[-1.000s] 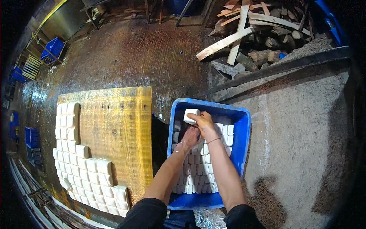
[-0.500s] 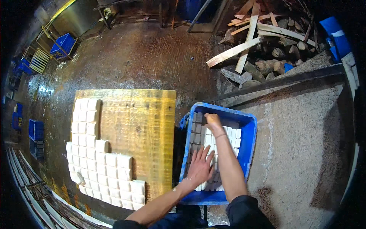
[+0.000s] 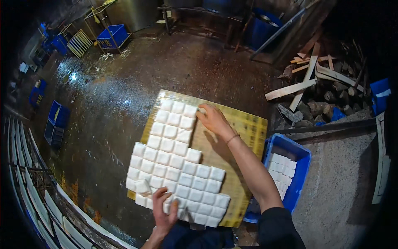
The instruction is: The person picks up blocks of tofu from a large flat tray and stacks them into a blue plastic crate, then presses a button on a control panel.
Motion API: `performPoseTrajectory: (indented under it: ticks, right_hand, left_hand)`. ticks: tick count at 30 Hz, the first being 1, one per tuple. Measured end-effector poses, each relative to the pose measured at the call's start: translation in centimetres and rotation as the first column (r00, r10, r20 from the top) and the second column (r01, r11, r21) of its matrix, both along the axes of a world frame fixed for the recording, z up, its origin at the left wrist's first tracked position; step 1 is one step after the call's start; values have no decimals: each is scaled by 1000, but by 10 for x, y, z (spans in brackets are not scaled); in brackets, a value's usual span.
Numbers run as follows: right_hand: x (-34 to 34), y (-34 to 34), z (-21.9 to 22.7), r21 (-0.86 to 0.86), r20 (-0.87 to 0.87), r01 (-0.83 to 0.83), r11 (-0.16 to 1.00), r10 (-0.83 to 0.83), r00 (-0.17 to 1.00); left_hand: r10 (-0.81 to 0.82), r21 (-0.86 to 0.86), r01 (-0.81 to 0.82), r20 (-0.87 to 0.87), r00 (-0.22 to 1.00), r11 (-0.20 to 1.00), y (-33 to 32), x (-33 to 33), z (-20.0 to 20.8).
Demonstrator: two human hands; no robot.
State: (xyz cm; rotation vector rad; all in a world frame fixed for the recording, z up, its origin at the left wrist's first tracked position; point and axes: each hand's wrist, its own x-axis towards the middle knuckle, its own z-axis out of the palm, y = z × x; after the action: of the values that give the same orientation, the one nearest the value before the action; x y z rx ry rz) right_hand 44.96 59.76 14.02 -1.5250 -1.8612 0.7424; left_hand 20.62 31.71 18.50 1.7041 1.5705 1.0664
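Observation:
White, square, tofu-like blocks (image 3: pixel 166 145) lie in close rows on a yellowish board (image 3: pixel 244 124). My right hand (image 3: pixel 213 120) reaches over the board to the far end of the rows. Its fingertips are closed around a white tofu block (image 3: pixel 202 111) at the row's right edge, mostly covered by the fingers. Over the near rows is my left hand (image 3: pixel 163 209), its thumb and curved fingers apart, touching or just above the blocks there. One block (image 3: pixel 143 186) beside it sits tilted on top of others. A blue bin (image 3: pixel 304 174) at the right contains more white blocks (image 3: pixel 282 168).
Split wood and logs (image 3: pixel 327 91) are piled at the far right, behind a dark beam (image 3: pixel 331 132). Blue crates (image 3: pixel 112 36) stand across the wet floor (image 3: pixel 112 83). Long pale slats (image 3: pixel 41 195) run along the left. A blue barrel (image 3: pixel 263 29) stands at the back.
Both my hands have left the blue bin and moved left to the blocks on the board. The view has swung, so the board and bin now appear further right.

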Motion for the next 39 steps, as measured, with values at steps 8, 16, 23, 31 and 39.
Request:
performPoseTrajectory:
  ticks: [8,16,23,31,39]
  right_hand:
    - [-62,16,-15,-145,227,-33,989,66,972]
    - [-50,40,-1,-322,66,-108,941,137,988]
    - [-56,57,25,-421,-243,-129,898,25,970]
    - [-78,85,18,-420,269,-129,899,259,928]
    - [-90,60,-1,-405,220,-225,886,333,917]
  left_hand:
    - [464,-58,-473,-126,877,879,-27,-202,-22]
    - [50,-482,-395,-583,811,782,-190,-343,-172]
    - [-151,-823,-299,-415,897,483,-276,-356,-186]
    - [144,-745,-287,-253,957,602,-248,-340,-190]
    - [127,-817,-290,-262,957,498,-266,-337,-187]
